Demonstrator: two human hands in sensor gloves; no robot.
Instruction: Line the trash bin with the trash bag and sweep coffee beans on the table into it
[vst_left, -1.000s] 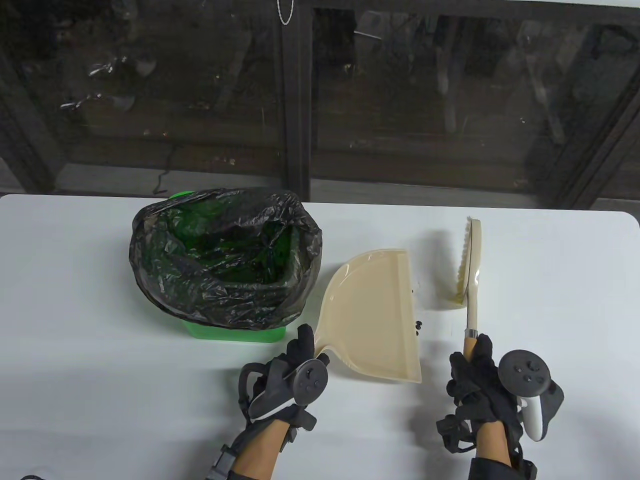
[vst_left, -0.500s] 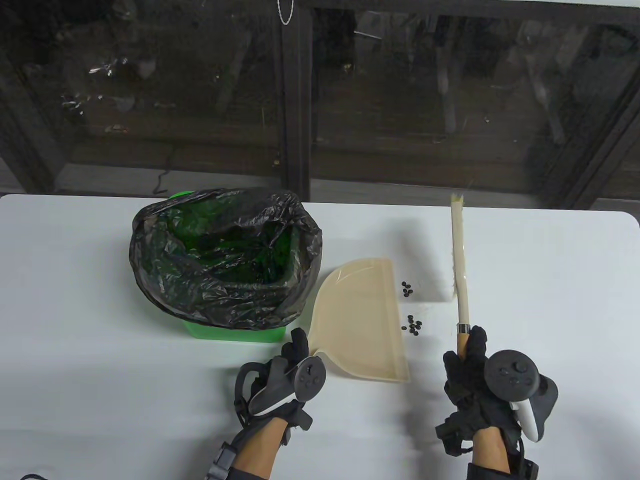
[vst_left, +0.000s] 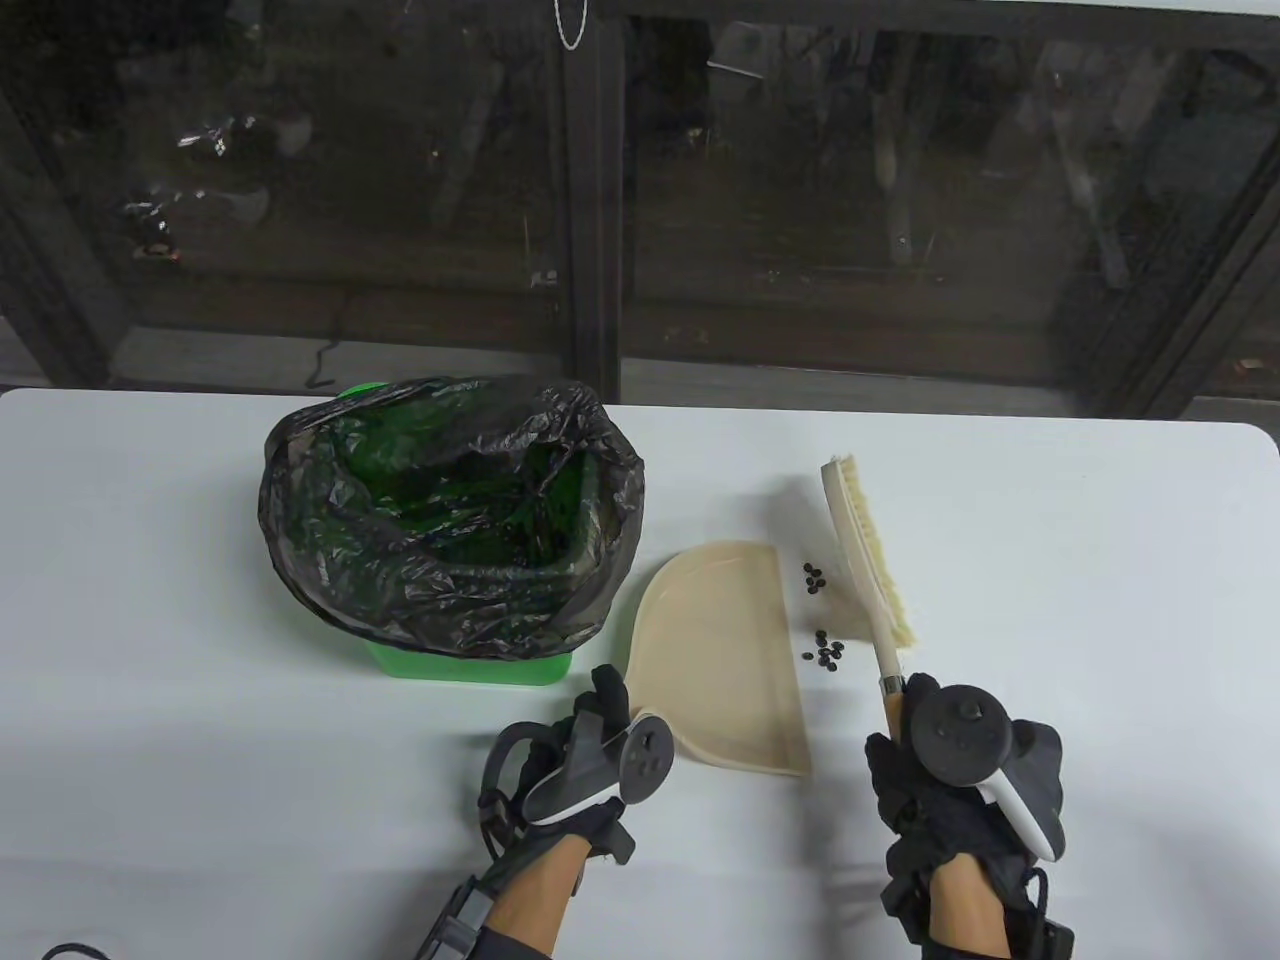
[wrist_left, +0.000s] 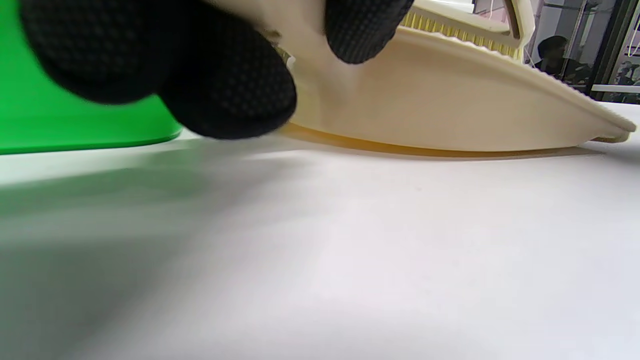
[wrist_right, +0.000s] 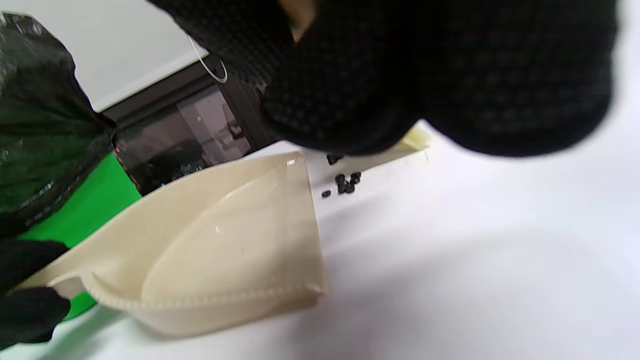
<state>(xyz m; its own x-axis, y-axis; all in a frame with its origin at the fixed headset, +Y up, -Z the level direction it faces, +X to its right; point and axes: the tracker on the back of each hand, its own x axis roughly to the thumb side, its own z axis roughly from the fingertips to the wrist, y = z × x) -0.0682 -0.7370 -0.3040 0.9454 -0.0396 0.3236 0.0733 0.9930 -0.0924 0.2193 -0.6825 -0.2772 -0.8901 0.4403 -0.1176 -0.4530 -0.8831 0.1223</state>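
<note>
With our left hand (vst_left: 590, 760) clamped on the dustpan (vst_left: 720, 660) and right hand (vst_left: 940, 790) gripping the brush (vst_left: 868, 560), a hard stroke could scatter the beans (vst_left: 824, 652) past the pan's lip.

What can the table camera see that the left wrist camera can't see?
Only the table view shows the black trash bag lining the bin, the coffee beans on the table, the brush and the right hand holding its handle. Only the left wrist view shows the dustpan's underside, tilted with its front lip on the table. Both show the dustpan, the green trash bin and the left hand holding the dustpan's handle.
</note>
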